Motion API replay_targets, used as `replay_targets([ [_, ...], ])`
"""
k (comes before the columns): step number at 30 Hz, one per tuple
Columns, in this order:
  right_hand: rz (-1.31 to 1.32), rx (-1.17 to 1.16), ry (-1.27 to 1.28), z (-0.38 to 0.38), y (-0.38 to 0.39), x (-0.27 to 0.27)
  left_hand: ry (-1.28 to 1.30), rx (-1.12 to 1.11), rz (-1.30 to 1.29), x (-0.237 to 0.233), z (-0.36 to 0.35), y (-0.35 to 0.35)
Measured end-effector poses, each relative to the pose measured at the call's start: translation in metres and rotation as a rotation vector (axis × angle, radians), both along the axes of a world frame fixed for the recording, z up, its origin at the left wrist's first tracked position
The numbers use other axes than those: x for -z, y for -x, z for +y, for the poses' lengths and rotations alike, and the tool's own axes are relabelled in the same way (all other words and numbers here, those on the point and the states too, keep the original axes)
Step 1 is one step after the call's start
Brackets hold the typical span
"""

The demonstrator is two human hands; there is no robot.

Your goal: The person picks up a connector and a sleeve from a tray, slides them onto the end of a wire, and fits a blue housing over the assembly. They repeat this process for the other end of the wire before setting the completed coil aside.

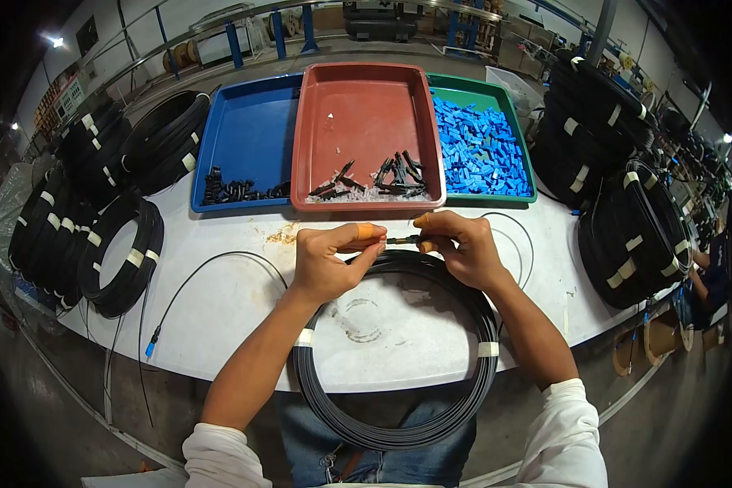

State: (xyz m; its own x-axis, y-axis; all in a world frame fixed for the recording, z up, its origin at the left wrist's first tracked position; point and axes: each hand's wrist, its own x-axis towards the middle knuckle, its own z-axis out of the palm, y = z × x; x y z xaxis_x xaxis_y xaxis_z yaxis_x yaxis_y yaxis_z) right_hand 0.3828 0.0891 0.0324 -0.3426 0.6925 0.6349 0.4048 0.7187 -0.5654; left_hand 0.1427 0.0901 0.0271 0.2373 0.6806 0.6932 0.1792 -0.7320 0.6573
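My right hand (466, 248) pinches a small dark cable connector (402, 241), held level above the table's middle. At its left end, my left hand (331, 259) has thumb and finger pressed together; whatever lies between those fingertips is too small to make out. Orange coverings wrap some fingers on both hands. Below them, a coil of black cable (394, 437) bound with pale tape rests partly on the table and hangs over its front edge at my lap. A loose cable end with a blue-tipped connector (151, 345) lies at the left.
A red tray (366, 73) with black parts and clear bits overlaps a blue tray (252, 93) holding black pieces and a green tray (522, 154) full of blue pieces. Black cable coils (122, 252) stand at left, more coils (634, 236) at right, around the white table (220, 325).
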Motion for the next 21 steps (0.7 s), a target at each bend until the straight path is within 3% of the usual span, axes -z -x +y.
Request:
replay_targets([
  [2, 0.044, -0.019, 0.070, -0.0019, 0.0020, -0.0025, -0.097, -0.014, 0.086, -0.0003, 0.0005, 0.0015],
  [9, -0.082, -0.007, 0.046, -0.0043, -0.0002, -0.0040, -0.010, 0.002, 0.021, 0.0012, -0.0004, 0.0001],
  [11, 0.022, -0.029, 0.255, -0.0073, 0.0037, -0.0054, 0.003, 0.023, 0.009, 0.0034, 0.0009, 0.0021],
  [15, 0.101, -0.037, 0.369, -0.0009, 0.0019, 0.0016, -0.014, 0.033, 0.028, 0.0037, 0.0011, 0.0017],
  [21, 0.044, -0.015, 0.330, 0.0004, 0.0039, 0.0019, 0.213, 0.087, -0.038, 0.0005, 0.0027, 0.0010],
])
